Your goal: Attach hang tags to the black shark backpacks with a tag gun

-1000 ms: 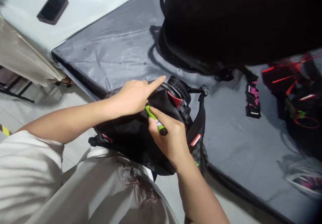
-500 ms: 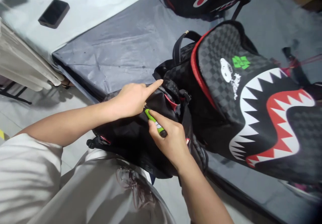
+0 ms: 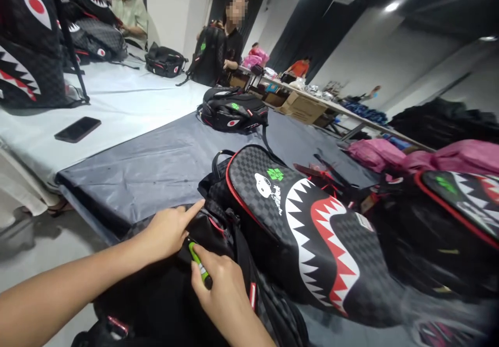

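Observation:
My right hand (image 3: 224, 290) is closed round a short tool with a bright green handle (image 3: 199, 262) and a black butt end. Its narrow dark tip points at the fingers of my left hand (image 3: 167, 232); what kind of tool it is, I cannot make out. My left hand grips the black backpack (image 3: 156, 290) in front of me, one finger stretched out along it and the others curled into its fabric. Just right of the bag's upper part lies a checkered backpack (image 3: 268, 222) with a shark-mouth print, a white cartoon figure and a green patch.
A grey-covered table (image 3: 156, 170) holds the bags, with another black backpack (image 3: 234, 110) further back. On the adjoining white table (image 3: 128, 97) lies a phone (image 3: 78, 129). More shark-print bags (image 3: 460, 222) stand at the right, near pink bundles (image 3: 468, 155). Two people (image 3: 232, 35) (image 3: 130, 17) are beyond the tables.
My view has tilted up, bringing the room, people and further bags into sight. Both hands keep much the same hold on the backpack and the green-handled tool.

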`<state>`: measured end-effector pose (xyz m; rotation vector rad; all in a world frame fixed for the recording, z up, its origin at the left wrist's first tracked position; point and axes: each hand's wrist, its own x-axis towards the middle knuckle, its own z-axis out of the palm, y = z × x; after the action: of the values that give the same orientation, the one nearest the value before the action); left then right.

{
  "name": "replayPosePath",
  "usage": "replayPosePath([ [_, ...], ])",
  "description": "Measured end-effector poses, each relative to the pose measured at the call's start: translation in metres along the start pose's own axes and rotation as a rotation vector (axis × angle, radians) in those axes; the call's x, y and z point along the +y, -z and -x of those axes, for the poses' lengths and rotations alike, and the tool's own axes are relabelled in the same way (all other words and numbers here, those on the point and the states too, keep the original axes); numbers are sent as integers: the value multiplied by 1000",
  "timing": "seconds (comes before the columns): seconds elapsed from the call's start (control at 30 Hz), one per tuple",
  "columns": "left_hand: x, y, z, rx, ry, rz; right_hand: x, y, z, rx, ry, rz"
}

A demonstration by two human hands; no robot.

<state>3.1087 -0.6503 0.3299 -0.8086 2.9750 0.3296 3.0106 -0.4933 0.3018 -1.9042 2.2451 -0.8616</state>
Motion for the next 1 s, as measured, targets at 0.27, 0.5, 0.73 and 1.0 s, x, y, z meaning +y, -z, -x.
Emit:
replayPosePath([
  [0.27, -6, 1, 1, 4, -4, -35, 5, 2, 6, -45, -65, -49],
  [0.5, -7, 3, -1, -4, -12, -15, 16, -2, 8, -21, -79, -304],
  [0.73, -4, 5, 1, 3, 0, -55, 12, 2, 4, -34, -113, -280],
  [1.0, -4, 7, 4, 4, -7, -62, -1, -2, -2, -59, -154, -267],
])
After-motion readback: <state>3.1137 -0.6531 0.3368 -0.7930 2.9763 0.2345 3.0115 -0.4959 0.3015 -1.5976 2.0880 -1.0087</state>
